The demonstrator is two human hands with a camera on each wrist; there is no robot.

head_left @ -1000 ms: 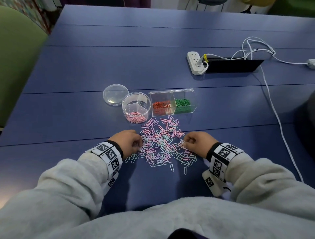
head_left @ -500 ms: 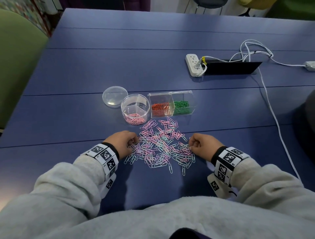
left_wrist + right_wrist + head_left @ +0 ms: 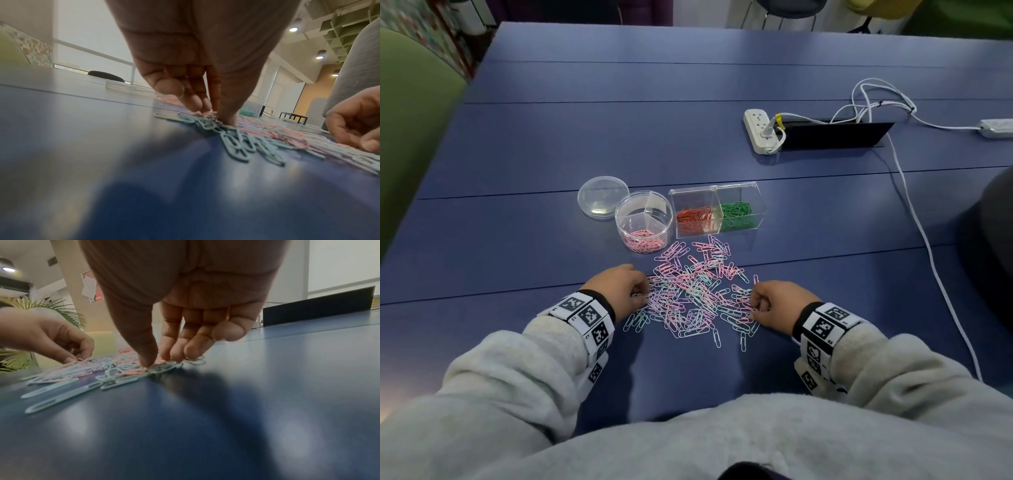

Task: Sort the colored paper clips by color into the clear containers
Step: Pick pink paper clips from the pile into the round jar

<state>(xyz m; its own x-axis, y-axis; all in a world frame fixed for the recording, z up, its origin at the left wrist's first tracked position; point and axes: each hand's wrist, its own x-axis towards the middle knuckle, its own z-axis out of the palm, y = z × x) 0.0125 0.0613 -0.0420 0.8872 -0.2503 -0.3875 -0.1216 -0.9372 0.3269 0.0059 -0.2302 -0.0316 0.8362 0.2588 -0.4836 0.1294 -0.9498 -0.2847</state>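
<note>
both hands picking at the paper clip pile [image 3: 690, 291]
left hand [image 3: 619, 289] and right hand [image 3: 777, 305] each pinch clips on the counter [image 3: 517, 154].

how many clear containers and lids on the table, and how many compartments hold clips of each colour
Round clear divided container: 1
Rectangular clear two-compartment box: 1
Loose round clear lid: 1
Compartments holding pink clips: 1
Compartments holding orange-red clips: 1
Compartments holding green clips: 1
Total: 2 containers, 1 lid, 3 filled compartments
</note>
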